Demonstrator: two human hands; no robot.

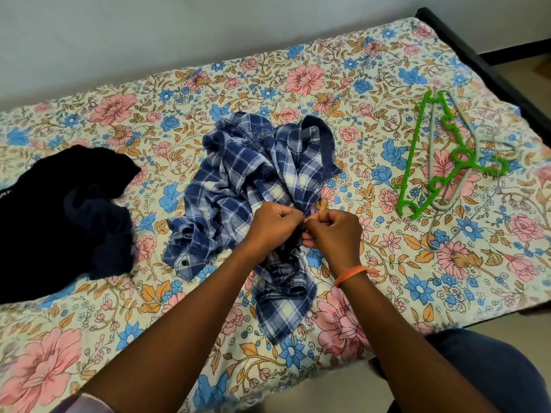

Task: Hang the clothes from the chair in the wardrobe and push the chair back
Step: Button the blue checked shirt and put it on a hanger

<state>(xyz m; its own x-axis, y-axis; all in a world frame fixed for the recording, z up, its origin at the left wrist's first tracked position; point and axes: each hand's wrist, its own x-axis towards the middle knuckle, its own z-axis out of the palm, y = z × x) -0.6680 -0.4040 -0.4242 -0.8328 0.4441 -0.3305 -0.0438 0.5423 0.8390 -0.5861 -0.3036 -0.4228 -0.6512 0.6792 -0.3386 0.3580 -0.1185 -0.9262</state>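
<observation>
Nearest to us, both forearms reach out over the near edge of the bed, which is covered in a floral sheet. An orange band circles the right wrist. Our left hand and right hand meet knuckle to knuckle over the shirt, a blue and white checked one. Both hands are curled tight, each pinching a bit of its fabric where they touch; we cannot tell just what part of the shirt sits between the fingertips, as the hands hide it.

The shirt lies crumpled in the middle of the bed, one end trailing toward us under the wrists, the collar end bunched farther off. To the left, well apart from it, lies a heap of dark clothes, black and navy, reaching the left edge of the view.

On the right, farther back, a green hanger lies flat on the sheet, overlapping a grey hanger; both lie untouched. Beyond the bed stands a pale wall, and at the far right runs the dark bed frame.
</observation>
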